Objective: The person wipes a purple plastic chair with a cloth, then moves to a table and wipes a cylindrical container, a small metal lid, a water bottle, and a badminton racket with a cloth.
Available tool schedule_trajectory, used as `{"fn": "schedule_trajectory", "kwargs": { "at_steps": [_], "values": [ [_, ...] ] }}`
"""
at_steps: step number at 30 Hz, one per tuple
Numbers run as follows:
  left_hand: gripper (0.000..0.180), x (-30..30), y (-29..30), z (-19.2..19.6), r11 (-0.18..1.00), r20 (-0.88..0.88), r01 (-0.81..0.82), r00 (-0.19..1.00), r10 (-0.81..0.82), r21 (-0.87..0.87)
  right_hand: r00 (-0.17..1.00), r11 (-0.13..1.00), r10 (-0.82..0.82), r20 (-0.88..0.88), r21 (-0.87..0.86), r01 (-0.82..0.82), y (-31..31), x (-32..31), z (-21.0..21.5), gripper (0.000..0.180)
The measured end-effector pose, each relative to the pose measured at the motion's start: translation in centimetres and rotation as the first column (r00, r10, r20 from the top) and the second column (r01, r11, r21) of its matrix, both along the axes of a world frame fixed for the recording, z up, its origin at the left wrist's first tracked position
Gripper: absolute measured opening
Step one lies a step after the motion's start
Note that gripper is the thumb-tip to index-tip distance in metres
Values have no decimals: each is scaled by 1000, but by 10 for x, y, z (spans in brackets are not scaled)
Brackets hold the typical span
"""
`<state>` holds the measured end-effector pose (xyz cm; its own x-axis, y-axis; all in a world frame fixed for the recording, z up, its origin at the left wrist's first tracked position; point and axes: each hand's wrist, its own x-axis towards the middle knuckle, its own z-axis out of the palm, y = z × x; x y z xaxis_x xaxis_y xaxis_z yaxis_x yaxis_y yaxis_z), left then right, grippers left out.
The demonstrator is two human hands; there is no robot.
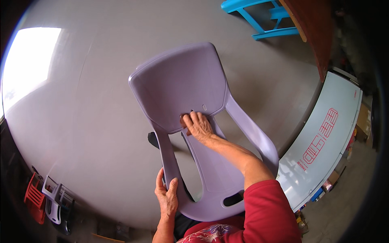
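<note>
A lilac plastic armchair [184, 83] lies before the red shirt [269, 208]; the left hand [166, 199] grips its side rim, fingers partly hidden; the right hand [198, 126] curls over its middle, any grip impossible to tell; a blue stool [250, 21] is cut off

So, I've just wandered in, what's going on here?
Someone in a red top is handling a pale purple plastic chair with bare hands. The left hand holds the edge of one side arm, while the right hand reaches across to the wide panel, its fingers bent beside a small slot. Whether those fingers grip anything is hidden. No legs show on the chair from here.
</note>
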<state>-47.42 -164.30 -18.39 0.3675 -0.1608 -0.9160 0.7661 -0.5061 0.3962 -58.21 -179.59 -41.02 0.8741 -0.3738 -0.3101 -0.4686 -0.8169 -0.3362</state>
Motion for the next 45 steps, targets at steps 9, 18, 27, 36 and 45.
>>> {"fn": "schedule_trajectory", "kwargs": {
  "at_steps": [9, 18, 27, 36, 45],
  "values": [
    [54, 4, 2, 1, 994, -30, 88, 996, -86, 70, 902, 779, -290, 319, -469, 416, -147, 76, -15, 34],
    [54, 5, 2, -2, 990, -40, 106, 994, -103, 93, 778, 860, -474, 411, 407, 309, -79, 217, -11, 26],
    [54, 3, 7, -5, 996, -39, 61, 998, -58, 68, 770, 942, 208, 603, 88, -324, 4, 102, -18, 38],
    [55, 6, 1, -1, 995, -55, 65, 997, -60, 77, 770, 734, -326, 548, -367, 572, -165, 126, -33, 46],
    [55, 6, 6, -4, 997, -72, 44, 997, -39, 61, 791, 967, -253, 557, 177, 184, 2, 152, -18, 53]
  ]
}}
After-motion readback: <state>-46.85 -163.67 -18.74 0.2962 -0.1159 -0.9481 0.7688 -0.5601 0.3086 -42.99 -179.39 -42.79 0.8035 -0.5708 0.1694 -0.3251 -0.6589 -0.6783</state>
